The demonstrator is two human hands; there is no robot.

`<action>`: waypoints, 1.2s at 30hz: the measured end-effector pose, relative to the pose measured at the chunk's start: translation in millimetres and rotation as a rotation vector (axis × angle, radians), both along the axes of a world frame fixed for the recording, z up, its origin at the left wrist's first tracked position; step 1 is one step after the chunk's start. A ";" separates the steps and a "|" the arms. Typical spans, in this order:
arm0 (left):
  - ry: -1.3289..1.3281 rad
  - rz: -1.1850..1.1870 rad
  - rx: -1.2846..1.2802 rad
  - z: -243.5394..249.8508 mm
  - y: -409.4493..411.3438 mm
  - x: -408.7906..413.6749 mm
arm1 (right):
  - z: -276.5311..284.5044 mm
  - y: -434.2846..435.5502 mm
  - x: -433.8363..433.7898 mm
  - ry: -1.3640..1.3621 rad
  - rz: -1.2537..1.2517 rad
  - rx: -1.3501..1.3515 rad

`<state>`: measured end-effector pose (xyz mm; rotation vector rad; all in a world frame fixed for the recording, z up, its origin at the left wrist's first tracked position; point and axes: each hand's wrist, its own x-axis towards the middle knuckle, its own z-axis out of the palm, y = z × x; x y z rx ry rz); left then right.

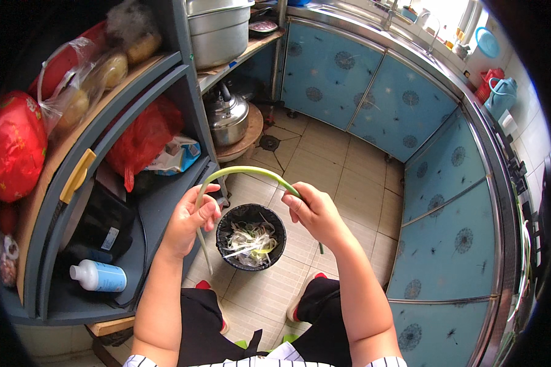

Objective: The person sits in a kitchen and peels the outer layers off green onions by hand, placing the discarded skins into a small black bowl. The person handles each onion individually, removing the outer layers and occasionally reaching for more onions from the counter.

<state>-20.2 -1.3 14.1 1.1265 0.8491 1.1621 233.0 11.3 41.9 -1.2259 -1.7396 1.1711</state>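
Observation:
A long green stalk (248, 170), like a garlic scape or leek leaf, arches between my two hands above a black-lined bin (218, 238). My right hand (313, 208) grips its darker green part, and the tip hangs below that hand. At my left hand (193, 219) the paler end passes between thumb and fingers and hangs down beside the bin; the fingers are partly curled, and how firmly they hold it cannot be told. Pale peelings and leaf scraps (252, 243) lie inside the bin, which stands on the floor between and ahead of my feet.
At left, a grey cabinet (165, 192) holds red bags and a white-blue bottle (98, 276). A steel kettle (227, 114) and a large aluminium pot (220, 39) stand on shelves. Blue cupboards (408, 101) curve along the back and right beneath a steel counter. The floor (349, 183) is tiled.

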 end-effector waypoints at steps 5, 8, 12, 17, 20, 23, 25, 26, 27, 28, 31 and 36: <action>0.091 -0.010 0.074 0.9 -2.1 1.2 | 0.2 -6.7 -0.8 -0.449 0.182 0.221; 0.202 -0.112 0.045 -1.2 -5.6 2.7 | 7.8 -15.5 -11.6 -0.507 0.244 0.145; 0.639 -0.290 0.340 2.5 -11.3 26.6 | 1.9 -25.4 -22.4 -0.569 0.301 0.205; 0.761 -0.235 0.498 11.7 -20.1 32.6 | 3.0 -28.0 -31.5 -0.403 0.384 0.339; 0.673 -0.283 0.450 22.6 -20.1 22.2 | -5.1 -24.6 -38.0 -0.144 0.402 0.439; 0.542 -0.277 0.418 28.5 -21.1 18.1 | -16.4 -18.4 -47.0 0.075 0.448 0.409; 0.444 -0.283 0.361 30.8 -18.0 21.5 | -22.2 -16.8 -46.7 0.328 0.415 0.213; 0.323 -0.314 0.281 28.2 -16.3 18.6 | -23.7 -17.3 -46.1 0.530 0.395 -0.024; 0.281 -0.324 0.262 29.2 -14.3 17.7 | -22.5 -18.3 -39.3 0.717 0.347 -0.251; 0.269 -0.270 0.212 26.3 -14.3 12.5 | -19.0 -15.0 -37.5 0.837 0.305 -0.250; 0.182 -0.093 0.239 26.6 -7.9 7.8 | -2.6 3.1 -14.7 1.028 0.173 -0.117; 0.267 0.132 0.195 27.6 -5.0 -12.6 | 30.9 -16.6 81.6 0.718 -0.309 0.256</action>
